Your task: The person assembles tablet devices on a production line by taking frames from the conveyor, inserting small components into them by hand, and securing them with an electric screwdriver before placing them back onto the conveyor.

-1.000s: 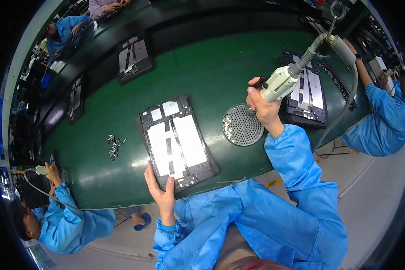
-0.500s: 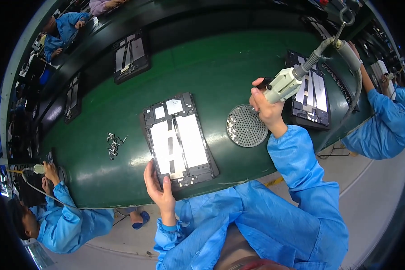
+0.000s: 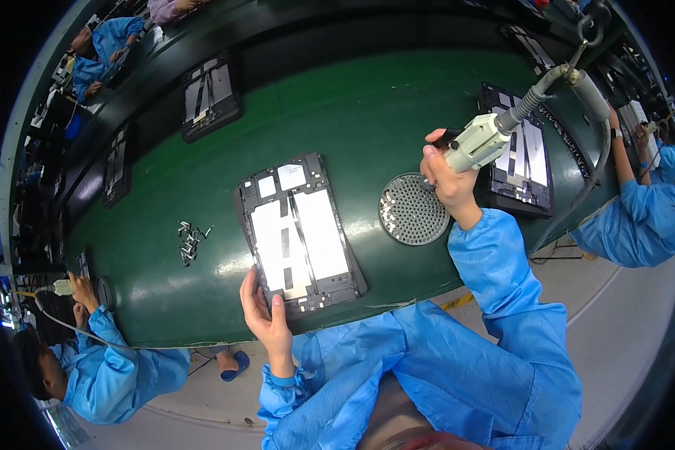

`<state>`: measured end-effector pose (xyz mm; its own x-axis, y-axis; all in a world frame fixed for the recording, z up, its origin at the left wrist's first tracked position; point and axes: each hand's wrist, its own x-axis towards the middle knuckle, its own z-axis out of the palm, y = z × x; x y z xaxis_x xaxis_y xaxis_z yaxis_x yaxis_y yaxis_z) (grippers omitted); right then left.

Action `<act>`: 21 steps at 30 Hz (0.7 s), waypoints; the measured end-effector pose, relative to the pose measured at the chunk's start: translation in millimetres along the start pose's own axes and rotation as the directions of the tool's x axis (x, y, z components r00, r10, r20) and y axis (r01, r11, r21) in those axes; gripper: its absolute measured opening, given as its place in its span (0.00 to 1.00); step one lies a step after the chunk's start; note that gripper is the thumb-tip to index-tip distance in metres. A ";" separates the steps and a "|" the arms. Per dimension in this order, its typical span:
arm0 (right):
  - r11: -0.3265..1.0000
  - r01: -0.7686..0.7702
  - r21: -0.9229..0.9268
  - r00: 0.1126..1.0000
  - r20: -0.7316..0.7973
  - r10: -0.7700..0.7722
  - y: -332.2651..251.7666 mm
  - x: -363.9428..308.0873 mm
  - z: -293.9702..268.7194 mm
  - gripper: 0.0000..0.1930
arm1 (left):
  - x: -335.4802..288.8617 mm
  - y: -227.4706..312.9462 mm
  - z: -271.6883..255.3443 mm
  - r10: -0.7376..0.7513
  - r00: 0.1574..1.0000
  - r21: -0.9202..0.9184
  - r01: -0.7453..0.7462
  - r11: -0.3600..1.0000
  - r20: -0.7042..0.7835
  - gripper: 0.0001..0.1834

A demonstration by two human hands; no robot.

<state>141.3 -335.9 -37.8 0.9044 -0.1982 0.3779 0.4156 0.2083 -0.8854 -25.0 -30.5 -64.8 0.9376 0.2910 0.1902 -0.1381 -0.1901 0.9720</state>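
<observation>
An opened tablet (image 3: 300, 232) with white battery panels and a black frame lies in front of me, on top of a dark flat base. My left hand (image 3: 266, 307) grips its near left corner, thumb on the top face and fingers along the side. To the right, my right hand (image 3: 454, 180) is wrapped round a pale electric screwdriver (image 3: 476, 144), tilted with its cable end up and to the right. Its tip is hidden by the hand, above the far right part of a round screw tray (image 3: 414, 214) full of small holes.
Small dark and silver parts (image 3: 190, 241) lie in a pile left of the tablet. Another opened tablet (image 3: 529, 154) is at the right, beside a dark strip (image 3: 570, 146). Further tablets (image 3: 210, 97) stand at the far left. Co-workers in blue sit at both sides.
My right hand and the screwdriver have shifted slightly right. The far left tablets have slid a little left. My left hand stays on the tablet.
</observation>
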 end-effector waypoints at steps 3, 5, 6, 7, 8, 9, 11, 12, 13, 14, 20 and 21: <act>0.999 -0.042 0.003 0.998 0.056 0.041 2.1 -0.2 -3.2 0.08 | -0.4 1.2 -0.3 -0.007 1.000 -0.006 0.007 1.000 -0.006 0.28; 0.999 -0.047 0.015 0.992 0.122 0.045 4.3 0.8 -9.9 0.08 | -0.3 2.0 -0.2 -0.003 1.000 -0.003 0.003 1.000 -0.001 0.28; 0.998 -0.054 0.030 0.981 0.187 0.047 5.2 1.2 -11.7 0.09 | -0.3 2.3 -0.5 0.003 1.000 0.001 -0.003 1.000 0.004 0.28; 0.998 -0.055 0.029 0.981 0.186 0.049 5.6 1.8 -11.6 0.09 | -0.1 2.8 -0.2 0.001 1.000 0.001 -0.001 1.000 0.005 0.28; 0.998 -0.060 0.032 0.982 0.180 0.053 6.0 2.3 -11.3 0.09 | 0.3 3.3 0.4 0.006 1.000 -0.004 -0.006 1.000 0.003 0.27; 0.997 -0.064 0.036 0.983 0.176 0.057 6.4 2.3 -10.7 0.09 | 0.2 3.6 0.7 0.011 1.000 -0.008 -0.011 1.000 0.000 0.27; 0.998 -0.069 0.014 0.992 0.111 0.067 5.5 -1.3 -5.1 0.10 | -0.5 2.4 -0.8 0.013 1.000 0.001 -0.013 1.000 0.001 0.27; 0.997 -0.073 -0.006 0.996 0.047 0.073 5.1 -2.1 -2.8 0.10 | -0.1 1.5 -1.3 0.017 1.000 0.009 -0.017 1.000 0.001 0.27; 0.997 -0.072 -0.005 0.996 0.048 0.072 4.7 -1.9 -2.2 0.10 | 0.3 1.1 -1.4 0.019 1.000 0.010 -0.019 1.000 0.000 0.27; 0.998 -0.070 0.005 0.996 0.052 0.070 4.3 -1.5 -2.1 0.10 | 0.9 0.9 -1.4 0.008 1.000 -0.009 -0.008 1.000 -0.001 0.27; 0.999 -0.035 0.003 0.996 0.081 0.035 10.9 -5.8 -8.8 0.09 | 0.3 3.5 -1.8 0.004 1.000 -0.013 -0.004 1.000 -0.010 0.26; 0.999 -0.001 -0.047 0.995 0.105 0.006 8.7 -5.9 -6.0 0.09 | 0.1 3.6 -1.9 0.000 1.000 -0.019 0.000 1.000 -0.016 0.26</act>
<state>139.0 -338.7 -49.4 0.9118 -0.0959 0.3992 0.4100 0.1635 -0.8973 -26.1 -29.4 -61.1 0.9325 0.3060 0.1921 -0.1441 -0.1725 0.9744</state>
